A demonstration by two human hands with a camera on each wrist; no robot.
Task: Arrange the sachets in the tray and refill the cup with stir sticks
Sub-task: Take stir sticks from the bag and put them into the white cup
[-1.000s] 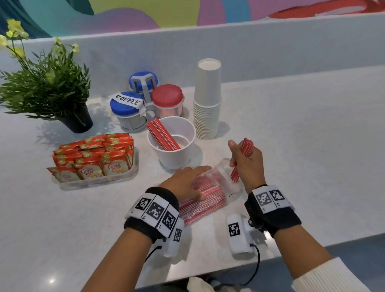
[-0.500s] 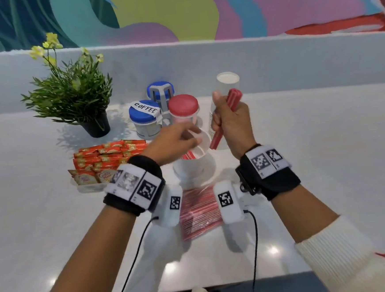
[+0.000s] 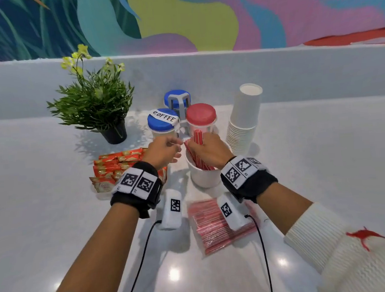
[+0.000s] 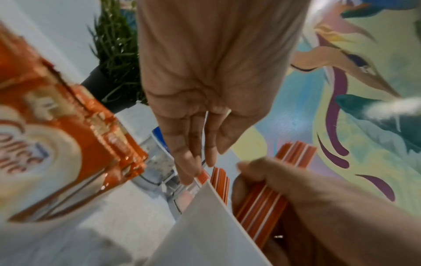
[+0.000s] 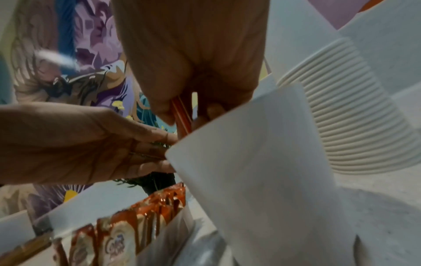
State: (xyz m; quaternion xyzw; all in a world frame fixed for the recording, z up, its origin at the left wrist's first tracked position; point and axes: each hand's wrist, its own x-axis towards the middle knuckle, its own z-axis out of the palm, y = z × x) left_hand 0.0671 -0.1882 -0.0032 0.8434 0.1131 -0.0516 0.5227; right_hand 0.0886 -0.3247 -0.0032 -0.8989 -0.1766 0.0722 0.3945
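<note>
on the counter: my cup (image 3: 205, 176) stands just right of the tray (image 3: 165, 179) of sachets (image 3: 116, 162).
right hand (image 3: 211, 152): clamped on sticks (image 3: 197, 136); i'd lower them, then let go.
left hand (image 3: 162, 151): fingers loose at the rim, steadying.

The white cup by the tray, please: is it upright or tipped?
Upright: the white cup stands on its base on the counter, stir sticks poking out.

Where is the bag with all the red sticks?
In the head view, the bag of stir sticks lies flat on the counter, near the person, just in front of the white cup and between the two forearms.
</note>
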